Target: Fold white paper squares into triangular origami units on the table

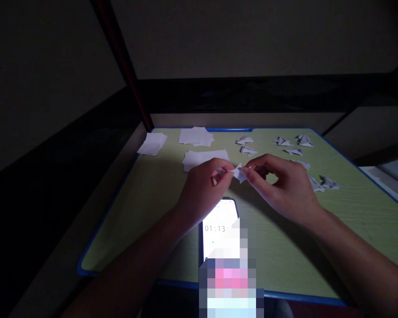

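Note:
A small piece of folded white paper point(239, 172) is held up between my two hands, above the table. My left hand point(207, 187) pinches its left end between thumb and forefinger. On the other end, the thumb and fingers of my right hand point(283, 185) are closed. The paper has pointed corners; its exact shape is partly hidden by my fingertips. Below my hands lies a lit phone point(219, 225) showing a timer at 01:13, its lower part covered by a blurred patch. Just behind my left hand is a pile of white paper sheets point(204, 158).
More paper stacks lie at the back left point(152, 144) and back middle point(195, 136). Several folded paper pieces point(282, 141) are spread over the right side of the green table point(132, 221), which has a blue edge. Walls stand behind and left. White sheets point(389, 174) lie beyond the right edge.

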`<move>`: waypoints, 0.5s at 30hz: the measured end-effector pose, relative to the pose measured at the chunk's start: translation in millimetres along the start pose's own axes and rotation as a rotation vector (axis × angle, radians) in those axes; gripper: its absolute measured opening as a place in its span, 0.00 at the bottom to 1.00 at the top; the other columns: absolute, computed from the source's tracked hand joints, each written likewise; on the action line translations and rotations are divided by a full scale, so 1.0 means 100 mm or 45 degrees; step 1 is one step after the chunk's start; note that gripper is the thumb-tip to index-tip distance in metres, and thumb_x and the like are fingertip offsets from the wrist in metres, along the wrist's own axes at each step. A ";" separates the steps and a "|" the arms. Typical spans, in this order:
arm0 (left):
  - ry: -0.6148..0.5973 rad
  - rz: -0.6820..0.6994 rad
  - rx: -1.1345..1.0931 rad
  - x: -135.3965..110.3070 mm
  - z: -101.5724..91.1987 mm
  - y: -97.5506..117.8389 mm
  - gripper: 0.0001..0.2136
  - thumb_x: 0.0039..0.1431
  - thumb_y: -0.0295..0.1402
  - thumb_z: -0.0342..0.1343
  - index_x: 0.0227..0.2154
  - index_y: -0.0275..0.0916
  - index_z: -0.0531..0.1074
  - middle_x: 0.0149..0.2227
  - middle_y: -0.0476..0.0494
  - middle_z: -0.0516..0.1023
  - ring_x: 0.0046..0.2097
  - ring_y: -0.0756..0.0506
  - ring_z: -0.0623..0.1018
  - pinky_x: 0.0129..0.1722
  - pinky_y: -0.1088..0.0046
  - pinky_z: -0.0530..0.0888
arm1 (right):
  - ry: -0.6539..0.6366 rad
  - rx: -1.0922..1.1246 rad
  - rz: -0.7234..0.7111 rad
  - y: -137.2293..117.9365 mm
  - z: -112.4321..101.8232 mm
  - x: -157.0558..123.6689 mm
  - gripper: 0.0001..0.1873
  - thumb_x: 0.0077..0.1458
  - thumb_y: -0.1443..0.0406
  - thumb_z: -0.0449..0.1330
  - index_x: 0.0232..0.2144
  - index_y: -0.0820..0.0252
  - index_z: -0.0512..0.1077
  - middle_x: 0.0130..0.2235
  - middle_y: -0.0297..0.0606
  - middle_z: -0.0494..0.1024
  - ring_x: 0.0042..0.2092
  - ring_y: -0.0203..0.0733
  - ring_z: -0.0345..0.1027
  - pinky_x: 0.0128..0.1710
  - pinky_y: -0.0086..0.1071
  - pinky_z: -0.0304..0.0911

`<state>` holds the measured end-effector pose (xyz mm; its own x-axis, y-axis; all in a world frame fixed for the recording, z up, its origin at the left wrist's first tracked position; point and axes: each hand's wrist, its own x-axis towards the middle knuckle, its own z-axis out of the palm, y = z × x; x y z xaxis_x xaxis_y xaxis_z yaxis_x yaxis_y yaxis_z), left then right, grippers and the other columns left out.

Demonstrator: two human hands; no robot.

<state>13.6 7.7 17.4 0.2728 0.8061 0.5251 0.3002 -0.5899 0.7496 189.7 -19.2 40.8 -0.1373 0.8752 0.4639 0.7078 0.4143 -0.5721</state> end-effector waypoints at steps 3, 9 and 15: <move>0.000 0.000 0.011 0.00 0.00 -0.01 0.03 0.55 0.24 0.57 0.33 0.35 0.74 0.29 0.49 0.79 0.26 0.55 0.74 0.24 0.81 0.68 | 0.004 -0.007 0.000 0.00 0.01 0.01 0.10 0.57 0.58 0.59 0.28 0.58 0.73 0.22 0.32 0.74 0.23 0.35 0.66 0.22 0.28 0.59; 0.016 0.030 0.029 0.00 0.00 -0.03 0.03 0.56 0.24 0.57 0.33 0.36 0.74 0.29 0.50 0.78 0.26 0.55 0.73 0.24 0.81 0.68 | 0.035 -0.006 -0.031 0.00 0.01 0.01 0.10 0.56 0.59 0.59 0.27 0.59 0.73 0.22 0.32 0.75 0.23 0.34 0.66 0.22 0.27 0.59; 0.021 0.058 0.031 -0.01 0.00 -0.03 0.03 0.56 0.24 0.57 0.33 0.36 0.73 0.28 0.50 0.78 0.26 0.55 0.74 0.24 0.82 0.68 | 0.021 0.001 -0.040 0.01 -0.01 0.00 0.11 0.56 0.59 0.59 0.27 0.59 0.73 0.22 0.32 0.74 0.23 0.33 0.66 0.22 0.27 0.59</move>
<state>12.7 9.0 14.6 0.2720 0.7789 0.5651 0.3098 -0.6268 0.7149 190.8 -19.0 41.4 -0.1476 0.8576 0.4927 0.7028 0.4415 -0.5579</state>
